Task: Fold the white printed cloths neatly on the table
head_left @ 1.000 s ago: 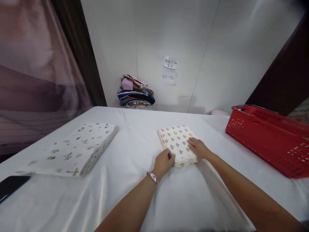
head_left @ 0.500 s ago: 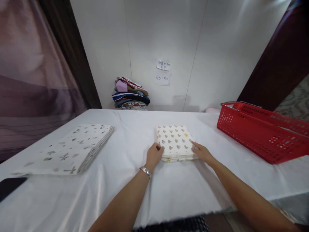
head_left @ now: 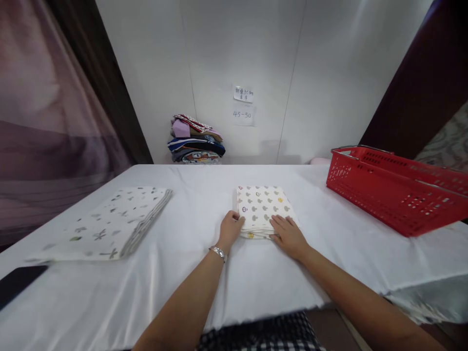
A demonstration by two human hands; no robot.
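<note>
In front of me lies a folded cream cloth (head_left: 261,202), printed with grey mushroom-like shapes and a few yellow and dark red ones. Its layers show along the front edge. My left hand (head_left: 231,228), with a silver bracelet at the wrist, is closed at the near left corner, thumb on top and the other fingers bent at the side. My right hand (head_left: 290,236) rests flat over the near right part of the cloth, fingers stretched out. To the left, a larger folded white cloth (head_left: 120,217) with grey plant prints lies untouched.
A red perforated basket (head_left: 395,190) with metal handles stands at the right. Stacked fabrics (head_left: 197,141) sit against the back wall, left of paper notes (head_left: 243,115). A dark flat object (head_left: 20,282) lies at the left edge of the white-covered table (head_left: 175,292).
My right hand has moved left from the cloth's right side onto its front part and flattened there. My left hand stays at the near left corner. The view has shifted slightly.
</note>
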